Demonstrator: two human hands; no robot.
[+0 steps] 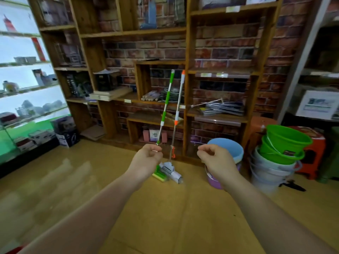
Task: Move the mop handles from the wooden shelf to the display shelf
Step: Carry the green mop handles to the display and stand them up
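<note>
Two mops lean against the wooden shelf (185, 107) with their heads on the floor. The green-and-white mop handle (166, 105) stands on the left, the orange-and-white mop handle (177, 112) just to its right. My left hand (146, 162) is curled in front of the green mop's lower shaft; whether it grips the shaft I cannot tell. My right hand (215, 158) hangs loosely curled to the right of both mops, holding nothing. The green mop head (159, 174) and a white wrapped mop head (171, 171) lie side by side on the floor.
A lit glass display shelf (27, 99) runs along the left wall. Stacked buckets stand to the right: a blue one over a purple bucket (213, 180), and green buckets (286, 142) over grey ones. An orange stool (311, 153) sits behind them. Tan floor lies in front.
</note>
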